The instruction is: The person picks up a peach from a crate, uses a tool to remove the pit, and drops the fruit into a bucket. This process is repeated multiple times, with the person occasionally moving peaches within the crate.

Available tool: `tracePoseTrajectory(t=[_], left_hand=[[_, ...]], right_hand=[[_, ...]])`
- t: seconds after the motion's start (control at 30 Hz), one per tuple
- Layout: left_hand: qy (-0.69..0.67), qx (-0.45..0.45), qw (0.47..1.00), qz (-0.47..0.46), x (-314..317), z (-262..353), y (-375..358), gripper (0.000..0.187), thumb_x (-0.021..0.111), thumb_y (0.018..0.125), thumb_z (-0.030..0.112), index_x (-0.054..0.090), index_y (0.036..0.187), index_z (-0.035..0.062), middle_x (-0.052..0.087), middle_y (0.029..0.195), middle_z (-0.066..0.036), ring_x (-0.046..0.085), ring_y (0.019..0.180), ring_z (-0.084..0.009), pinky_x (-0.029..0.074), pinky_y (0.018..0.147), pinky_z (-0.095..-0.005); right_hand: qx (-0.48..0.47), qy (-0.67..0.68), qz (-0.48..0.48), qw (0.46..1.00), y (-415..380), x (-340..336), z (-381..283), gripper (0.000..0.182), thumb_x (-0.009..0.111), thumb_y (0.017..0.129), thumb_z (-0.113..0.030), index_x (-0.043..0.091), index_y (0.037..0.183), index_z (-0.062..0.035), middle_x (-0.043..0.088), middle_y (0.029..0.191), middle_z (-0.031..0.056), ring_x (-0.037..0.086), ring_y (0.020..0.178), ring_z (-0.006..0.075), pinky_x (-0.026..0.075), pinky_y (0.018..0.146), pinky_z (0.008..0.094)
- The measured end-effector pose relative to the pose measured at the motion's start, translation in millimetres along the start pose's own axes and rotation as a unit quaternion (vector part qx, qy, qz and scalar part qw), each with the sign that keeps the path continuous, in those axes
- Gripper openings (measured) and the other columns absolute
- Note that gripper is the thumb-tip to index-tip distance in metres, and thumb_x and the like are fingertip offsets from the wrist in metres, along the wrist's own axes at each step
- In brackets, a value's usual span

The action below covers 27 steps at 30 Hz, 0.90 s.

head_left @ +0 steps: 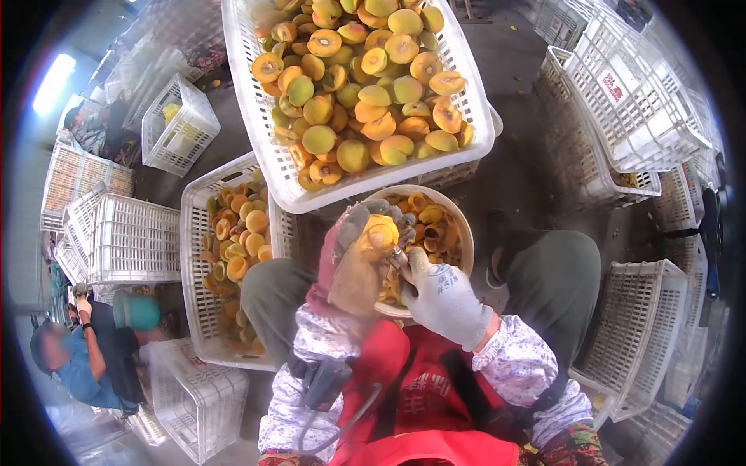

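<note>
My left hand (353, 260), in a dirty, worn glove, is closed round a yellow-orange fruit half (379, 231) above a round bucket. In a white glove, my right hand (447, 299) grips a small metal tool (399, 257) whose end is close to the fruit. Beneath both hands the white bucket (467, 241) holds orange fruit pieces (435, 221). Just beyond it stands a large white crate (291, 190) full of halved fruit (353, 155), some with pits showing. Left of my knee, a second white crate (192, 287) holds more fruit halves (237, 233).
Stacked white crates (128, 237) stand at the left, near a seated person in blue (78, 357) and a green bucket (138, 312). More crates (622, 101) are piled at the right, with an upright one (637, 334) beside my right knee.
</note>
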<state>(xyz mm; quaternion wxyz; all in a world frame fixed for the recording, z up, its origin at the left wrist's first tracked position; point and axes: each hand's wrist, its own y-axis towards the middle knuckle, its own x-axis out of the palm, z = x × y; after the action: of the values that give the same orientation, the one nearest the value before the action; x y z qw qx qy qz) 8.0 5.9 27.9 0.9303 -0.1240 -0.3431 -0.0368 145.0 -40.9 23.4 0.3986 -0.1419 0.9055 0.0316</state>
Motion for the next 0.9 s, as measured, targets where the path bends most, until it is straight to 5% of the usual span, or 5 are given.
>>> tracePoseTrajectory(t=[0.27,0.33,0.4,0.77,0.9], left_hand=[[-0.121,-0.02,0.992,-0.007,-1.5,-1.9,-6.2,0.032,0.048,0.1,0.03,0.053,0.109,-0.0002,0.058,0.097,-0.013,0.062,0.091,-0.0276,0.054,0.081,-0.0407],[-0.206,-0.043,0.973,-0.091,-9.3,-4.5,-2.0,0.03,0.048,0.099,0.03,0.051,0.106,0.0004,0.059,0.095,-0.014,0.062,0.088,-0.0281,0.054,0.08,-0.0415],[-0.111,-0.013,0.986,-0.127,-12.1,0.1,-2.0,0.029,0.047,0.099,0.028,0.051,0.105,0.0001,0.06,0.094,-0.014,0.064,0.086,-0.0264,0.055,0.081,-0.0405],[0.043,0.121,0.991,-0.048,-18.8,26.6,25.8,0.038,0.046,0.099,0.036,0.056,0.113,0.002,0.062,0.108,-0.012,0.06,0.1,-0.0218,0.048,0.095,-0.0415],[0.505,0.306,0.806,0.039,-93.6,100.5,27.4,0.042,0.052,0.094,0.029,0.05,0.129,0.0042,0.058,0.121,-0.013,0.055,0.115,-0.0251,0.043,0.104,-0.0421]], right_hand=[[-0.173,0.081,0.073,0.979,-8.6,11.3,9.1,0.023,0.054,0.088,-0.016,0.048,0.1,0.003,0.062,0.066,0.0152,0.063,0.053,0.0268,0.05,0.05,0.0389],[0.112,0.417,-0.237,0.87,0.5,-30.8,-16.7,0.019,0.052,0.09,-0.016,0.049,0.095,0.0014,0.059,0.065,0.0102,0.06,0.048,0.019,0.049,0.048,0.0335],[0.151,0.424,-0.296,0.843,4.5,-32.8,-11.5,0.022,0.049,0.092,-0.021,0.05,0.097,0.0005,0.056,0.065,0.0048,0.058,0.049,0.0134,0.048,0.046,0.0292],[0.113,0.329,-0.205,0.915,5.6,-29.9,6.2,0.022,0.056,0.092,-0.026,0.054,0.096,-0.0039,0.059,0.07,0.006,0.057,0.049,0.0128,0.048,0.046,0.0285],[0.047,0.001,-0.068,0.997,-8.2,-5.2,44.7,0.026,0.056,0.091,-0.029,0.053,0.095,-0.0034,0.064,0.065,0.0143,0.065,0.054,0.0281,0.051,0.05,0.0391]])
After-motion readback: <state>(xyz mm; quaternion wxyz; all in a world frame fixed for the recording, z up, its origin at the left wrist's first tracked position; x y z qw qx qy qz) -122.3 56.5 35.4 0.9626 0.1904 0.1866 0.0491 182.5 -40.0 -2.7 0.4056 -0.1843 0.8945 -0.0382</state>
